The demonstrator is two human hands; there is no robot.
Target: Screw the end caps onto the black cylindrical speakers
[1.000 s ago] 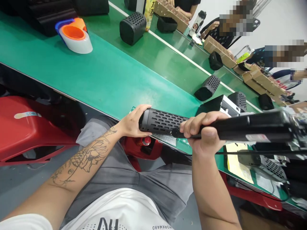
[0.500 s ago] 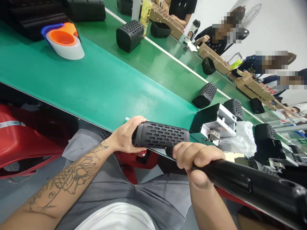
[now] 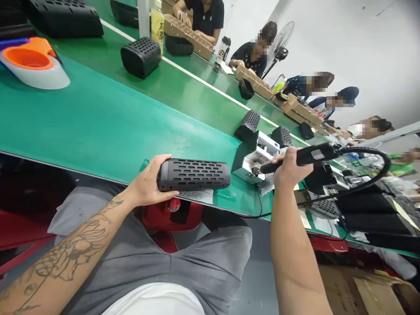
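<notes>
My left hand (image 3: 146,183) is wrapped round one end of a black slotted housing (image 3: 198,174), which looks like a speaker shell. It lies on its side above the front edge of the green bench, slotted face up. My right hand (image 3: 289,171) grips a black electric screwdriver (image 3: 316,155) held nearly level, its cable curving off to the right. The screwdriver's tip points left and is at the metal outlet of a black-and-white box (image 3: 244,158), which looks like a screw feeder. Whether a screw sits on the tip is too small to tell.
Several similar black housings (image 3: 141,57) stand along the green bench (image 3: 108,122). An orange and white tape dispenser (image 3: 36,65) is at the far left. Co-workers (image 3: 252,54) sit opposite behind cardboard boxes (image 3: 254,82). A red stool (image 3: 170,214) is under the bench edge.
My right hand has carried the screwdriver away from the housing, up and across to the box's metal outlet. My left hand keeps its hold on the housing. The camera view has shifted right.
</notes>
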